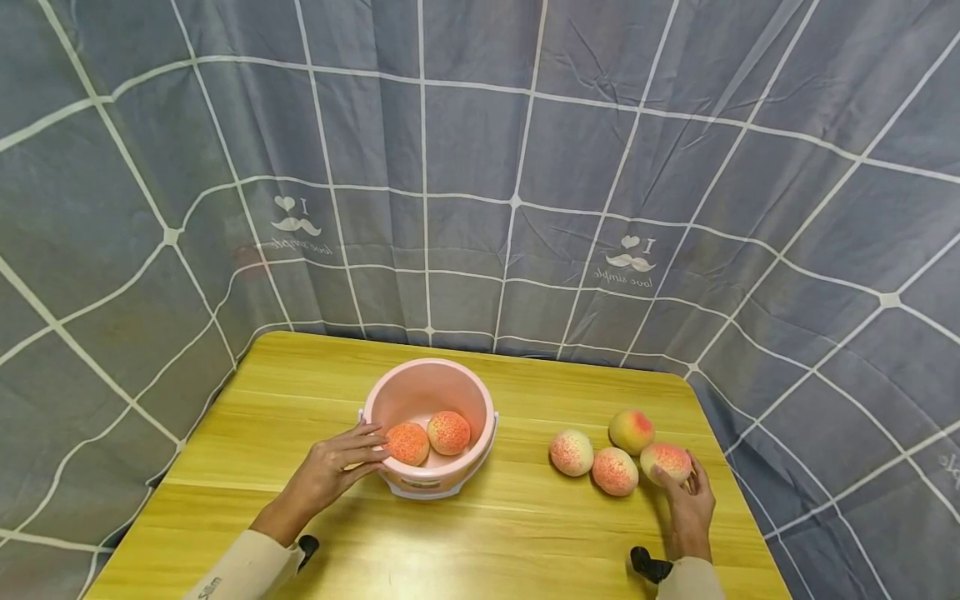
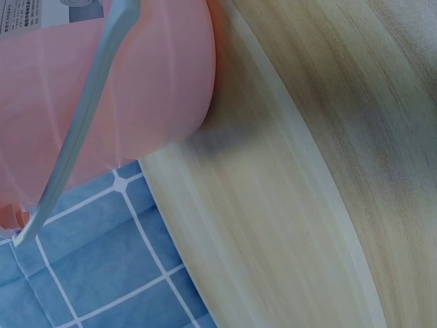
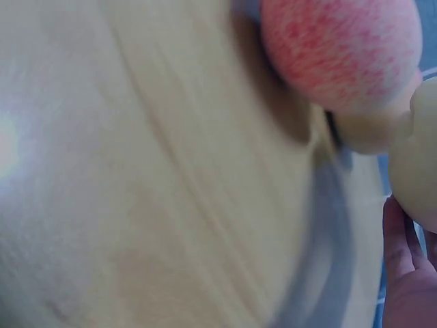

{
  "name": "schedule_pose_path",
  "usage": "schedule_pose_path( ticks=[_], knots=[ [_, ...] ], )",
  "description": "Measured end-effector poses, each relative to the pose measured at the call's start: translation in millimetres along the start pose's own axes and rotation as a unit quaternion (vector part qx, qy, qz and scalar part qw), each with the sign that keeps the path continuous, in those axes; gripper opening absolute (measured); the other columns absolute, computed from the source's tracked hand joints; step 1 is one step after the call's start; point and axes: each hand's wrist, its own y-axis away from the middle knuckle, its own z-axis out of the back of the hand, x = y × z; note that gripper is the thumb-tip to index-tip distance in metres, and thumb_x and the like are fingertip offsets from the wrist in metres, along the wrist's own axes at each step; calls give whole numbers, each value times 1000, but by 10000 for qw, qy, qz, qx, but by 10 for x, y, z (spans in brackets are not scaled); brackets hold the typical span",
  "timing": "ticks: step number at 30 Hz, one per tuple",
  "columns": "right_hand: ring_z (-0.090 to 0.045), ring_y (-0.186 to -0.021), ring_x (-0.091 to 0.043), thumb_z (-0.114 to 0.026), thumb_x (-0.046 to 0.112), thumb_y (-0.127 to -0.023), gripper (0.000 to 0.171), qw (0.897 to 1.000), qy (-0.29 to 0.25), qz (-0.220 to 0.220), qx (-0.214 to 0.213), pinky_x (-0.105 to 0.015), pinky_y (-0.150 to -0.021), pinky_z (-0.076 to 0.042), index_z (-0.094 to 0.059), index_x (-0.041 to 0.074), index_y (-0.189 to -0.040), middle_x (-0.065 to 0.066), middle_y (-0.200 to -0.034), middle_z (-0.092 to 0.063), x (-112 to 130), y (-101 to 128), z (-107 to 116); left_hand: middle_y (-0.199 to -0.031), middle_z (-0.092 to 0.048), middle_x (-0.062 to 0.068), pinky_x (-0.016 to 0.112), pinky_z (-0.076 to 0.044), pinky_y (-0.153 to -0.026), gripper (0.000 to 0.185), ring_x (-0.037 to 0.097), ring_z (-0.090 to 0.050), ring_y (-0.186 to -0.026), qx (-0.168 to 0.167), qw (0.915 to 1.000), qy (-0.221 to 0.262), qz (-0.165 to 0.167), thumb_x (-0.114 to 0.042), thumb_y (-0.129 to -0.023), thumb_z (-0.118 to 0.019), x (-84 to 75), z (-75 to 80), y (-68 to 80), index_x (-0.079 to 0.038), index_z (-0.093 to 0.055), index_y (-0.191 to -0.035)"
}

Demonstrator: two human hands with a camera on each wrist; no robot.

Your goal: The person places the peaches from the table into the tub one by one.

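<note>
A pink bucket stands mid-table with two peaches inside. My left hand rests its straight fingers against the bucket's near left rim. Right of the bucket lie several peaches; my right hand curls thumb and fingers round the rightmost peach, which still sits on the table. In the left wrist view the bucket wall and its pale handle fill the upper left, with no hand visible. The right wrist view shows a red-speckled peach, a pale peach and my fingers.
Three loose peaches lie close left of my right hand. The yellow wooden table has rounded corners. A grey checked curtain hangs behind and at both sides.
</note>
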Motion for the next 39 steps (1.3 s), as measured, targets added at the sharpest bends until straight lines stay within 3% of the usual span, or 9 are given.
schedule_pose_path(
  ticks=[3, 10, 17, 24, 39],
  knots=[
    [-36, -133, -18, -74, 18, -87, 79, 9998, 129, 95, 82, -8, -95, -41, -31, 21, -152, -7, -148, -32, 82, 21, -18, -98, -73, 11, 20, -43, -105, 38, 35, -67, -100, -8, 10000, 15, -39, -38, -94, -54, 3, 2, -6, -9, -79, -93],
    [-30, -138, -20, -74, 12, -86, 77, 9988, 15, 263, 421, -16, -107, -38, -33, 16, -151, -3, -147, -32, 251, 54, -121, -99, -73, 12, 20, -43, -105, 42, 36, -67, -100, 63, 9999, 125, 33, -39, -95, -52, -7, 21, -16, -6, -78, -92],
    [-32, -138, -26, -74, 12, -87, 76, 9971, 66, 383, 662, -8, -92, -43, -33, 15, -151, -7, -147, -33, 397, 101, -247, -96, -73, 13, 20, -45, -103, 36, 37, -68, -95, -167, 9995, 34, -283, -35, -95, -55, 10, 14, -20, -8, -78, -94],
    [-39, -127, -16, -74, 14, -87, 73, 9949, 240, 558, 800, -6, -86, -43, -36, 11, -149, 4, -133, -42, 487, 155, -402, -98, -73, 12, 17, -42, -104, 43, 34, -67, -101, -14, 10000, 59, -12, -40, -96, -50, -2, 22, -9, -8, -79, -93],
    [-51, -110, -3, -72, 5, -87, 68, 9862, 75, 825, 1436, -11, -84, -53, -39, 8, -146, -1, -135, -42, 689, 304, -757, -98, -73, 11, 26, -50, -100, 27, 27, -66, -106, -354, 9985, 10, -410, -30, -90, -62, 20, 3, -20, -8, -78, -95]
  ],
)
